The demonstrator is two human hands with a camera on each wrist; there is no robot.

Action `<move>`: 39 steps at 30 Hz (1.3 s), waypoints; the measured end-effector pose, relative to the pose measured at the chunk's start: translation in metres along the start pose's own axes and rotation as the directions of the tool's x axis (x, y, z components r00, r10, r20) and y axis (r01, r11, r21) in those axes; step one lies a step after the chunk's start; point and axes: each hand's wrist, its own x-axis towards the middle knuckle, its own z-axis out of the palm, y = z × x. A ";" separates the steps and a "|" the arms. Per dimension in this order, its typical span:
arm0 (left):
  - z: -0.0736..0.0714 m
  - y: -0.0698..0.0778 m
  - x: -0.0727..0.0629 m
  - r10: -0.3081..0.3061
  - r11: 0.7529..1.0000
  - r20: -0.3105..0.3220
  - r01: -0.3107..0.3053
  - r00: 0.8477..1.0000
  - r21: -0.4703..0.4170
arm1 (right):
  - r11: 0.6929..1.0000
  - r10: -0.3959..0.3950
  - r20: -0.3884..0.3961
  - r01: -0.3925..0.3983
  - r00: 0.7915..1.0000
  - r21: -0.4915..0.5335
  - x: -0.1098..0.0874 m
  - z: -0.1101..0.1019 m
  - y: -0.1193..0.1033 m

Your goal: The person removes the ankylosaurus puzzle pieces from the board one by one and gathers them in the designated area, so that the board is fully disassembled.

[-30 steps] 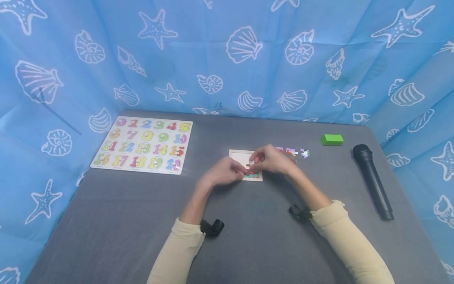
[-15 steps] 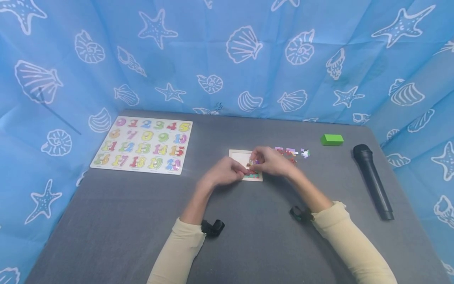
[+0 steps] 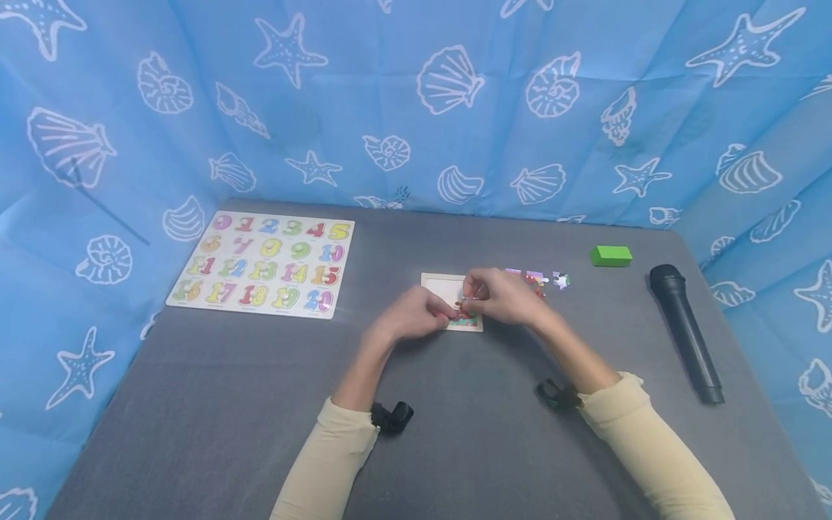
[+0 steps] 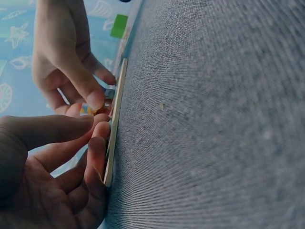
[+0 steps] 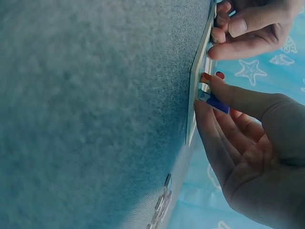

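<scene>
In the head view, a small wooden jigsaw tray (image 3: 442, 276) lies mid-table, with red and green pieces (image 3: 466, 323) fitted along its near side. My right hand (image 3: 505, 296) is over the tray's right part. Its thumb and fingers pinch a jigsaw piece (image 5: 217, 102) with purple and orange print, tilted at the tray's rim in the right wrist view. My left hand (image 3: 411, 315) rests at the tray's near left, fingertips touching its inside and thumb (image 4: 62, 131) stretched out above. Hands hide much of the tray.
Several loose jigsaw pieces (image 3: 536, 277) lie right of the tray. A number puzzle board (image 3: 260, 264) is at the left. Toward the right are a green block (image 3: 611, 256) and a black microphone (image 3: 685, 332). A blue shell-print curtain (image 3: 390, 101) borders the table's back and sides.
My right hand has shifted slightly and turned the jigsaw piece between its fingers over the tray. My left hand has stayed in place on the tray.
</scene>
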 end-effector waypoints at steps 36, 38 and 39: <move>0.000 -0.001 -0.002 -0.004 1.000 -0.015 0.004 1.000 0.008 | 0.931 0.120 0.001 -0.113 0.993 0.347 -0.060 -0.053 0.054; 0.000 -0.001 -0.003 -0.007 1.000 -0.012 0.007 1.000 -0.002 | 0.933 0.133 -0.016 -0.120 0.991 0.338 -0.066 -0.059 0.061; 0.000 -0.001 -0.003 -0.007 1.000 -0.012 0.007 1.000 -0.007 | 0.939 0.141 -0.025 -0.125 0.990 0.321 -0.069 -0.062 0.064</move>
